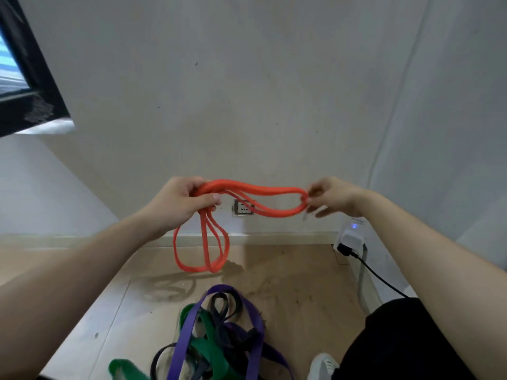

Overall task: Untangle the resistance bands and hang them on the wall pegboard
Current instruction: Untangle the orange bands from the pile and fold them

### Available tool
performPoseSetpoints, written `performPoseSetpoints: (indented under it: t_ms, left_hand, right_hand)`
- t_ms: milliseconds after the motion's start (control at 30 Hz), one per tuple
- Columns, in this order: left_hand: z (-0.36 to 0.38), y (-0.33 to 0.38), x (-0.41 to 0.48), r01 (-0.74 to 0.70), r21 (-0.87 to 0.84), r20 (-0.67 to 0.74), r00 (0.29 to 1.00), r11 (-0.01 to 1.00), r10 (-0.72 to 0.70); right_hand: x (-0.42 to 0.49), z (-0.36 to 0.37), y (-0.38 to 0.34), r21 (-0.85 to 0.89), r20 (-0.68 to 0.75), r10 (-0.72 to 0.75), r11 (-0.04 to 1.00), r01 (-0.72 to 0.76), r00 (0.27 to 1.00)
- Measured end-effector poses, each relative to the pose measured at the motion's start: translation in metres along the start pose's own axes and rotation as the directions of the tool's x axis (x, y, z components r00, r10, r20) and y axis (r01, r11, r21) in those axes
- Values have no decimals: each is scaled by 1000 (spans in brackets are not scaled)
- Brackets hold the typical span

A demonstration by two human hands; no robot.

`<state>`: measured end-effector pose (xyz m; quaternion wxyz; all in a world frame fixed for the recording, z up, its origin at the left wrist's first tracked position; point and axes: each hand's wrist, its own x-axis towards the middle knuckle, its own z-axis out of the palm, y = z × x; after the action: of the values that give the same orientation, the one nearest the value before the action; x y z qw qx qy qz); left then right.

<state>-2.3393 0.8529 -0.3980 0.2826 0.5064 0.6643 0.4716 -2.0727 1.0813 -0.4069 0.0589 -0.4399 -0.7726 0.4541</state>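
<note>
An orange resistance band [255,192] is stretched between my two hands at chest height. My left hand [181,200] grips one bunched end, and several loops of the band hang below it. My right hand [330,196] pinches the other end with its fingertips. On the floor below lies a tangled pile: a purple band [253,319], a green band [208,333] and a black band [222,305], wound through one another. No pegboard is in view.
A plain white wall faces me, with a wall socket [242,207] low down. At the right, a white plugged-in adapter [352,237] trails a black cable [378,278]. A dark window frame [30,78] sits upper left. My white shoe [322,366] is beside the pile.
</note>
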Motion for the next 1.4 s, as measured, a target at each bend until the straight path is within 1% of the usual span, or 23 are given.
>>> performPoseSetpoints:
  t_ms: [67,100,133,167,233,300,333,400,467,533,633,700,767,867,1000,1067,1167,1300,1400]
  left_hand:
    - [-5,3,-2,-22,84,16,1000,996,21]
    - [-7,5,-4,-35,121,37,999,992,30]
    - [-8,6,-5,-50,152,60,997,987,41]
    - [-8,7,-5,-62,178,79,996,982,49]
    - [-9,9,-7,-80,222,115,992,972,55]
    - [-9,12,-9,-113,263,152,986,958,75]
    - [-9,15,-10,-129,270,160,983,954,88]
    - [-11,19,-12,-145,251,158,982,957,107]
    - [-16,21,-13,-144,232,154,982,962,110]
    - [-20,21,-14,-132,208,129,986,969,106]
    - [-23,22,-16,-126,176,87,990,976,112]
    - [-20,23,-16,-134,163,88,989,978,121]
    - [-15,22,-16,-140,149,90,988,979,127]
    - [-7,21,-16,-123,115,113,988,986,110]
    - [-4,20,-15,-114,80,105,989,990,105]
    - [-4,19,-14,-95,-14,93,991,995,95]
    - [-7,19,-11,-92,-146,8,995,985,95]
    - [-9,25,-6,-80,-369,-86,995,926,51]
    - [-8,34,-3,-101,-450,-131,990,887,46]
  right_hand:
    - [-1,9,-1,-236,163,55,972,-15,985]
    - [-2,14,-6,-309,209,63,951,4,976]
    - [-3,19,-13,-340,231,43,940,39,972]
    - [-5,26,-23,-322,240,-12,942,91,971]
    - [-12,44,-47,-196,237,-180,954,229,955]
    - [-24,65,-74,-78,234,-332,930,358,914]
    - [-29,77,-85,-53,238,-391,909,414,889]
    - [-33,101,-99,-25,251,-487,860,509,837]
    - [-33,118,-105,6,212,-545,830,557,811]
    - [-34,120,-110,33,160,-547,835,550,821]
    - [-37,108,-117,-24,149,-529,843,538,836]
    - [-40,100,-121,-39,123,-543,834,551,831]
    - [-44,93,-124,-37,67,-578,813,581,813]
    - [-47,84,-124,19,-21,-607,794,607,795]
    - [-49,71,-121,122,-164,-619,760,638,768]
    - [-47,65,-117,210,-217,-600,742,637,770]
    - [-41,58,-107,304,-194,-537,762,571,821]
    - [-34,49,-92,291,-94,-466,833,472,880]
    - [-36,47,-90,277,-27,-461,849,450,887]
